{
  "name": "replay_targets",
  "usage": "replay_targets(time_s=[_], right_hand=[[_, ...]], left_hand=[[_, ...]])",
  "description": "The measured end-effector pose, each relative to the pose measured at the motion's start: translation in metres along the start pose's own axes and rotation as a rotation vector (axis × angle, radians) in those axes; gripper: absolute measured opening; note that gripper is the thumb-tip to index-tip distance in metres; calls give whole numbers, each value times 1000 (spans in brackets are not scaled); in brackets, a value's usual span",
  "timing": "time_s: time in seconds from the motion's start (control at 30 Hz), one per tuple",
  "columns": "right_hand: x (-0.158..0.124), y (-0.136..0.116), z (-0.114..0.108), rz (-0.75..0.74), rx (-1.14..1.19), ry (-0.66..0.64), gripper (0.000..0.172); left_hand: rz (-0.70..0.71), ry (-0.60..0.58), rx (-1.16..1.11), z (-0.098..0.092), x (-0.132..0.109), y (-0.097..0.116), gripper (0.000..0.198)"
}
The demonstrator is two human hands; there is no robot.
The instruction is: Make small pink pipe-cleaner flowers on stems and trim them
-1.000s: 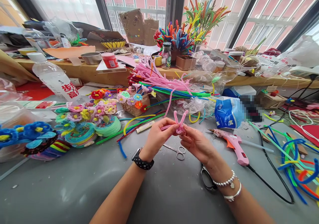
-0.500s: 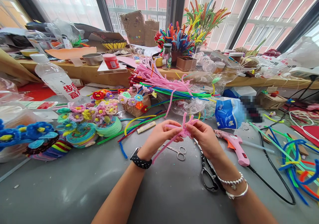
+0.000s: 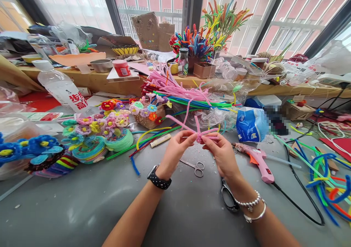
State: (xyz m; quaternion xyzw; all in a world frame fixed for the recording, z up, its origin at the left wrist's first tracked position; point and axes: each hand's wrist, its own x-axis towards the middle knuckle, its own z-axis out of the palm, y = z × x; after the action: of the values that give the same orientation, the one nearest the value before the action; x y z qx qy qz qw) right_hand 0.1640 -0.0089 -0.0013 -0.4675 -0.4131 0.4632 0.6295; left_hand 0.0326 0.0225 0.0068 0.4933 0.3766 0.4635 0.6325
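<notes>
Between my two hands is a bunch of pink pipe cleaners (image 3: 197,124), joined at a small knot in the middle with arms sticking out several ways. My left hand (image 3: 178,146) pinches it from the left, thumb and fingertips closed at the centre. From the right, my right hand (image 3: 221,148) pinches the same centre, fingers partly hidden behind it. Small metal scissors (image 3: 197,169) lie on the table below my hands. Larger black-handled scissors (image 3: 228,195) lie partly covered by my right wrist.
A pink glue gun (image 3: 259,161) with a black cord lies at the right, near loose coloured pipe cleaners (image 3: 323,177). A blue packet (image 3: 252,124) stands behind it. Pipe-cleaner flower pots (image 3: 90,144) and a bottle (image 3: 61,88) stand left. A pink pipe-cleaner pile (image 3: 175,86) lies behind.
The pink pipe cleaners have turned in my fingers: the long arm that hung down to the left now points up left. My right hand has shifted slightly left.
</notes>
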Motion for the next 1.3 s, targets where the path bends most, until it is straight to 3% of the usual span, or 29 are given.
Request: replay_targets(time_s=[0.1, 0.27, 0.6, 0.7, 0.87, 1.1, 1.3], right_hand=[[-4, 2, 4, -32, -77, -81, 13], [-2, 0, 3, -36, -134, -85, 13], [4, 0, -7, 202, 34, -101, 15], [6, -3, -9, 126, -43, -113, 14], [7, -10, -12, 56, -226, -238, 14], [8, -10, -14, -12, -258, -177, 20], [8, -12, -15, 28, -218, -139, 17]], left_hand=[[-2, -31, 54, 1, -2, 0, 25], [-88, -12, 27, -2, -3, 6, 23], [-190, -72, 26, -5, -4, 9, 24], [-194, -66, 34, -7, -4, 9, 23], [-135, 8, -35, -10, -3, 8, 21], [-163, -54, -25, -6, -2, 5, 22], [-146, -68, 93, -5, -3, 9, 22]])
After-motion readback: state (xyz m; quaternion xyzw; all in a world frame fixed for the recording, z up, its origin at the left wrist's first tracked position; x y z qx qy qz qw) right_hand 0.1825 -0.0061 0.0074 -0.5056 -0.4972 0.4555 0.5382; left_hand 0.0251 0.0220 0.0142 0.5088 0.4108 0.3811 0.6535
